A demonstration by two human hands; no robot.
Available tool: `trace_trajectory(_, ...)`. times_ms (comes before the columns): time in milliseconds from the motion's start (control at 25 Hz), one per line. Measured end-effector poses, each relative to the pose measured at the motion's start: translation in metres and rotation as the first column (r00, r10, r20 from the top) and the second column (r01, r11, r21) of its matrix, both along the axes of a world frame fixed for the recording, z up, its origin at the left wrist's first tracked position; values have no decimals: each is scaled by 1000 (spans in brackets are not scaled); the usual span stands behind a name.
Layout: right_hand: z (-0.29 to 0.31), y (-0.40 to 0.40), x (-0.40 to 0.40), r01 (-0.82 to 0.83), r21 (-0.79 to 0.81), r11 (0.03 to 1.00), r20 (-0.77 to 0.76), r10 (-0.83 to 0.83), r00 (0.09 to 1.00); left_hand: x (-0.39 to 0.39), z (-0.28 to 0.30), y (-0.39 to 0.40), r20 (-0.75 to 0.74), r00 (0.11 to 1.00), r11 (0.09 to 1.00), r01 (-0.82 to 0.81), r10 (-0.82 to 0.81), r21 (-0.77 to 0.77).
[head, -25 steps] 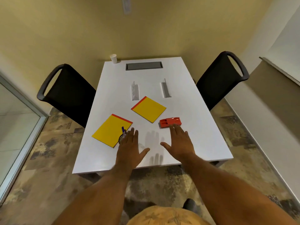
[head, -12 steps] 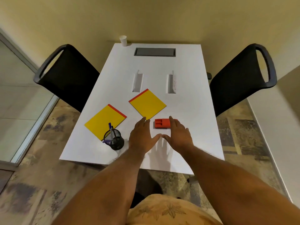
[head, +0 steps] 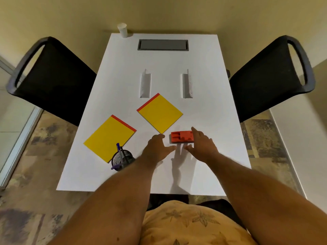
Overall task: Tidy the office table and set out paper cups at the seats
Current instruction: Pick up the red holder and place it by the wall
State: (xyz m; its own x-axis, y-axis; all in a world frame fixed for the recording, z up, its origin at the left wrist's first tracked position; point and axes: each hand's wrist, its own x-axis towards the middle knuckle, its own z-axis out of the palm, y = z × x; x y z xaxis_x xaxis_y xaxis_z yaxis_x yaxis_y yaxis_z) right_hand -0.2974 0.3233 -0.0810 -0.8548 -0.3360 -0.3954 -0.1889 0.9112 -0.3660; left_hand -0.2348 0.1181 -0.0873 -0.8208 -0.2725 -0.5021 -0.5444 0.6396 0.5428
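Note:
A white paper cup [head: 122, 30] stands at the far left corner of the white table [head: 203, 112]. Two yellow notepads with red top strips lie on it: one at the near left [head: 109, 137], one in the middle [head: 160, 113]. A small red tray [head: 181, 136] sits near the front middle. My right hand [head: 201, 145] hovers open over the tray's right end, fingers spread. Just left of the tray my left hand [head: 156, 148] is open and holds nothing. A black mesh pen cup [head: 121, 159] with pens stands beside my left forearm.
Black chairs stand at the table's left side [head: 51, 82] and right side [head: 270, 78]. A grey cable hatch [head: 162, 45] is set in the far end, and two slots [head: 146, 84] [head: 185, 84] open mid-table. A wall runs behind the table; glass panel at left.
The view has shifted closer over the table. Both hands have moved forward toward the red tray, the right one now over its right end. The pen cup is now uncovered by my left hand.

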Motion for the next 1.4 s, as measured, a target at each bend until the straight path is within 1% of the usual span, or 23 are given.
trace_trajectory(160,-9,-4,-7,39,-6,999,45,-38,998,-19,-16,2,48,993,979,-112,106,170)
trace_trajectory(200,-12,-4,-10,62,-9,998,69,-61,996,-24,-18,3,56,988,960,-153,144,234)
trace_trajectory(280,-17,-6,-18,106,-11,994,140,-103,985,-32,-17,4,65,968,892,-250,243,376)
trace_trajectory(320,-19,-6,-23,122,-12,992,174,-118,978,-36,-17,4,70,958,868,-281,277,409)
trace_trajectory(360,-21,-6,-27,136,-14,991,198,-131,971,-38,-19,5,78,954,861,-296,290,415)
trace_trajectory(520,-29,-4,-38,198,-37,979,264,-182,947,-47,-27,10,126,961,896,-274,245,349)
trace_trajectory(680,-36,1,-44,264,-125,957,337,-209,918,-51,-36,17,207,947,877,-307,244,369)
trace_trajectory(720,-37,1,-42,278,-150,949,342,-214,915,-52,-39,18,224,944,861,-315,242,399)
trace_trajectory(800,-39,2,-42,314,-180,932,363,-234,902,-57,-39,25,255,934,796,-349,251,495)
trace_trajectory(840,-40,3,-44,350,-189,918,382,-259,887,-59,-38,28,249,932,772,-357,262,525)
trace_trajectory(880,-39,3,-47,396,-192,898,409,-293,864,-64,-37,30,266,911,728,-412,316,547)
trace_trajectory(960,-34,6,-51,519,-188,834,453,-395,799,-65,-28,33,309,863,672,-506,401,541)
trace_trajectory(1040,-26,6,-59,600,-203,773,458,-467,756,-69,-25,34,283,852,635,-519,441,572)
trace_trajectory(1080,-22,5,-64,626,-237,743,449,-488,749,-75,-23,34,233,855,647,-506,463,571)
trace_trajectory(1160,-9,-1,-69,662,-351,662,427,-516,742,-86,-11,35,81,841,681,-487,536,547)
trace_trajectory(1200,0,-4,-71,671,-405,621,439,-512,738,-93,-2,36,17,815,682,-496,580,538)
trace_trajectory(1280,17,-8,-76,658,-501,562,448,-482,753,-107,15,37,-73,749,653,-520,658,551)
trace_trajectory(1320,25,-10,-78,648,-536,542,438,-477,762,-111,25,36,-104,723,635,-517,683,574)
trace_trajectory(1400,35,-9,-81,668,-574,473,443,-507,739,-118,35,34,-135,688,601,-501,713,623)
